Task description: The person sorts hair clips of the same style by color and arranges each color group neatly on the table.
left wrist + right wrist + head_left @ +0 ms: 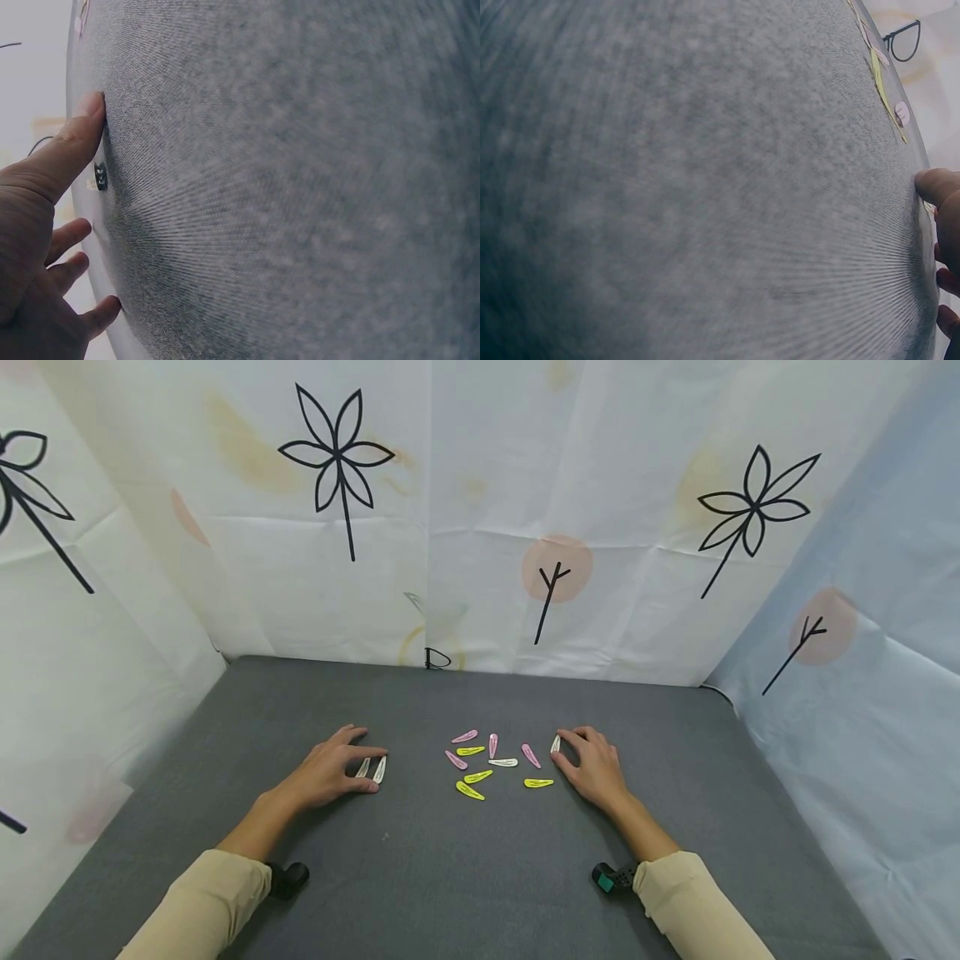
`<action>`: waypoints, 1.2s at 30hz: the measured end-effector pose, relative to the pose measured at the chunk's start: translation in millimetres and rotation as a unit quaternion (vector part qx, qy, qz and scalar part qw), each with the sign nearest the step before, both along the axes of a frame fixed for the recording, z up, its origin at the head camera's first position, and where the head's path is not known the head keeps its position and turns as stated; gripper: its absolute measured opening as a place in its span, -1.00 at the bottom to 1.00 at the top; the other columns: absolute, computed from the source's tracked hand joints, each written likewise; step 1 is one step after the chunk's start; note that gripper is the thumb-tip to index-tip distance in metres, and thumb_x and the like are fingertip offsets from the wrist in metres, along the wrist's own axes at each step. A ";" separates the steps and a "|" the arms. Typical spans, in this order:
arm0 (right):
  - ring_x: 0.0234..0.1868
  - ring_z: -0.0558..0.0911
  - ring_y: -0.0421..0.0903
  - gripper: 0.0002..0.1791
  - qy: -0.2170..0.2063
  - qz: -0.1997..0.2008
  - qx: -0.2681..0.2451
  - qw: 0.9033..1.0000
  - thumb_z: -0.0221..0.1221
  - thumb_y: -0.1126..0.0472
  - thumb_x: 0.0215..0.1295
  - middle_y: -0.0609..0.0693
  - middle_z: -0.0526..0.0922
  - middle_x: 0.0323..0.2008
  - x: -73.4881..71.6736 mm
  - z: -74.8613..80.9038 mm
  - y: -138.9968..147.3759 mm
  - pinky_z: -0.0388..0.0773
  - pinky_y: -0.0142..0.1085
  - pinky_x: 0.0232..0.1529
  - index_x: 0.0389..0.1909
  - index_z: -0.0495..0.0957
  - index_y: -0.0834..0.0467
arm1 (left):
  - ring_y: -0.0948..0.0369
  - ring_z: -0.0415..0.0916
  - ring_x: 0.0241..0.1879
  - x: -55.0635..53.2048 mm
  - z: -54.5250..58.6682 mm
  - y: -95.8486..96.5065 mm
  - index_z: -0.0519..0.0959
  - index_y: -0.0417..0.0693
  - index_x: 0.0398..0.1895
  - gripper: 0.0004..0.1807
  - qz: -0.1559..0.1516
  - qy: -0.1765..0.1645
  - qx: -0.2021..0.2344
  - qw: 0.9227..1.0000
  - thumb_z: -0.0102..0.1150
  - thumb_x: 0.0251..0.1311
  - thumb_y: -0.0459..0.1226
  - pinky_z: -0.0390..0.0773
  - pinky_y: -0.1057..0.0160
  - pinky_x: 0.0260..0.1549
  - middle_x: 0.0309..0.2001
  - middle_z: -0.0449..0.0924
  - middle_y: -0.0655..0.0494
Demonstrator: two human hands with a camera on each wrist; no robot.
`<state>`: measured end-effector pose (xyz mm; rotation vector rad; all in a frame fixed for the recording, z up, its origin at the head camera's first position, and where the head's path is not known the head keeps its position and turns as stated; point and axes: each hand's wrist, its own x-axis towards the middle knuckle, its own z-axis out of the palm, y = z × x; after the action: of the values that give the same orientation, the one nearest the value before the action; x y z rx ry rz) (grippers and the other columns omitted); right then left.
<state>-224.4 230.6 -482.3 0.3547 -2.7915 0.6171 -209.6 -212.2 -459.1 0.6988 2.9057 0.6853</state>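
On the left of the grey table, my left hand (330,770) pinches a white hair clip (380,769) between thumb and index finger, fingertips at its two ends. Another white hair clip (363,767) lies beside it, within the curve of the hand. My right hand (595,767) has thumb and index finger at either end of a white hair clip (556,743), right of the scattered clips. In the left wrist view the thumb (75,139) reaches down to the cloth. The right thumb (936,184) touches the cloth in the right wrist view, mostly hiding the clip.
Between the hands lie several pink hair clips (492,745), several yellow hair clips (477,776) and one white clip (502,762). A grey cloth (480,877) covers the table. Patterned white curtains (487,460) stand behind and at both sides.
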 end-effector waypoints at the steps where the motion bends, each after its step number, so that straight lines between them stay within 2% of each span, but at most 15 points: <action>1: 0.14 0.48 0.22 -0.50 0.000 0.000 0.000 1.000 0.32 0.07 0.28 0.22 0.55 0.07 0.0 0.1 -0.1 0.36 0.16 0.02 0.19 0.59 0.19 | -0.37 0.01 0.42 0.1 0.2 -0.2 0.60 0.05 0.24 -0.37 0.000 0.001 -0.001 1.000 0.43 0.07 0.02 0.14 -0.49 0.13 0.39 0.25 -0.36; 10: 0.14 0.48 0.22 -0.50 0.001 0.003 -0.001 1.000 0.33 0.07 0.28 0.21 0.55 0.06 -0.3 0.7 0.5 0.36 0.15 0.00 0.19 0.59 0.19 | -0.36 0.04 0.42 -1.0 -0.5 -1.6 0.58 0.04 0.26 -0.33 0.004 0.001 0.002 1.000 0.45 0.05 0.01 0.16 -0.50 0.11 0.38 0.25 -0.35; 15: 0.15 0.48 0.23 -0.51 0.004 0.004 -0.004 1.000 0.32 0.07 0.28 0.22 0.55 0.06 -1.4 1.0 1.7 0.35 0.16 0.00 0.18 0.59 0.19 | -0.28 0.13 0.40 -0.6 2.5 9.0 0.57 -0.02 0.26 -0.33 -0.001 0.026 0.033 0.999 0.48 0.05 -0.05 0.20 -0.45 0.13 0.39 0.26 -0.33; 21: 0.14 0.48 0.23 -0.51 0.007 0.005 -0.006 1.000 0.32 0.09 0.27 0.23 0.55 0.06 -1.1 1.2 2.4 0.35 0.17 0.00 0.18 0.59 0.20 | -0.22 0.20 0.39 -2.4 10.1 49.6 0.59 -0.05 0.23 -0.37 -0.021 0.062 0.053 0.996 0.50 0.05 -0.10 0.25 -0.37 0.18 0.39 0.29 -0.24; 28: 0.13 0.49 0.21 -0.51 0.006 0.006 -0.005 1.000 0.32 0.07 0.28 0.21 0.56 0.04 0.9 0.4 0.4 0.36 0.15 0.00 0.17 0.60 0.19 | -0.12 0.23 0.39 -4.2 9.4 102.2 0.61 -0.05 0.21 -0.40 -0.062 0.052 0.067 0.995 0.49 0.06 -0.11 0.30 -0.27 0.21 0.38 0.31 -0.18; 36: 0.12 0.50 0.21 -0.51 0.010 0.006 -0.007 1.000 0.33 0.08 0.27 0.21 0.56 0.04 0.5 0.0 0.7 0.36 0.14 -0.01 0.17 0.60 0.20 | -0.07 0.25 0.38 -10.5 7.6 142.4 0.64 -0.02 0.17 -0.47 -0.087 0.062 0.053 0.993 0.45 0.11 -0.09 0.34 -0.22 0.19 0.34 0.37 -0.16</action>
<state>-223.9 231.3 -482.4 0.3728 -2.7666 0.6315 -220.1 -69.8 -451.6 1.0278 2.8877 0.8059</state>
